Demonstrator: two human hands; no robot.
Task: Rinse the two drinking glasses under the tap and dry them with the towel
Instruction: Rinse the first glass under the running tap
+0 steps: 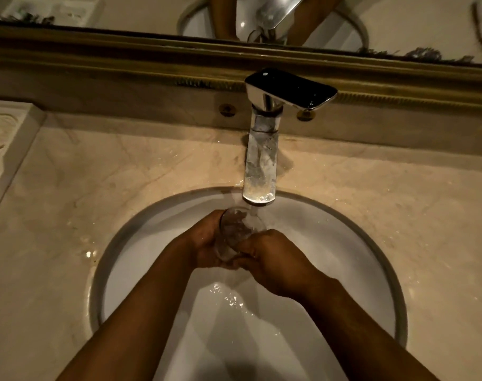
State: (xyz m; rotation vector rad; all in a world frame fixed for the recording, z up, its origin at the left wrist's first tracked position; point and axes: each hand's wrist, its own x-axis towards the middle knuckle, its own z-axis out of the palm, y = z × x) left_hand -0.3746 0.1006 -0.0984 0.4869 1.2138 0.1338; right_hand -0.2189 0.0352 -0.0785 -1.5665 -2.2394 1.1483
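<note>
Center frame: left hand (207, 243) and right hand (273, 259) both grip drinking glass (235, 232) just below tap (259, 171) spout, mid-basin (358, 243), apart from rim.

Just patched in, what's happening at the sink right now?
A person holds one drinking glass in both hands over the white basin, right below the tap. The left hand cups it and the right hand grips its lower end. Water is splashing into the basin. No second glass or towel is in view.
</note>
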